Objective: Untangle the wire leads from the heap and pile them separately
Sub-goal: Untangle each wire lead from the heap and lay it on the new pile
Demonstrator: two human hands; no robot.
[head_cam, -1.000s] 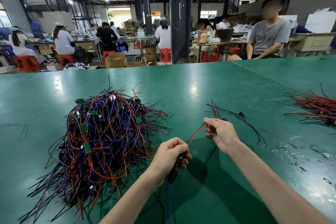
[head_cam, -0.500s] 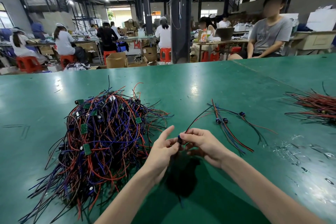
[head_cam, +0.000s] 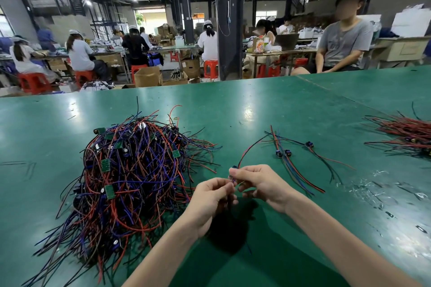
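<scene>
A big tangled heap of red, blue and black wire leads (head_cam: 130, 177) with small green boards lies on the green table at the left. My left hand (head_cam: 213, 196) and my right hand (head_cam: 258, 184) meet just right of it, both pinching one wire lead (head_cam: 245, 157) by its small blue connector; its red and black wires arc up and away to the right. A small separate pile of leads (head_cam: 293, 163) lies beyond my right hand.
Another bundle of red and black leads (head_cam: 405, 137) lies at the table's right edge. Small scraps and clear bits (head_cam: 382, 196) litter the table at the right. A seated person (head_cam: 342, 39) is behind the table's far right; other workers sit at benches farther back.
A second ago my hands were apart with a lead stretched between them. They came together, and the fingers of my left hand have now curled onto the connector.
</scene>
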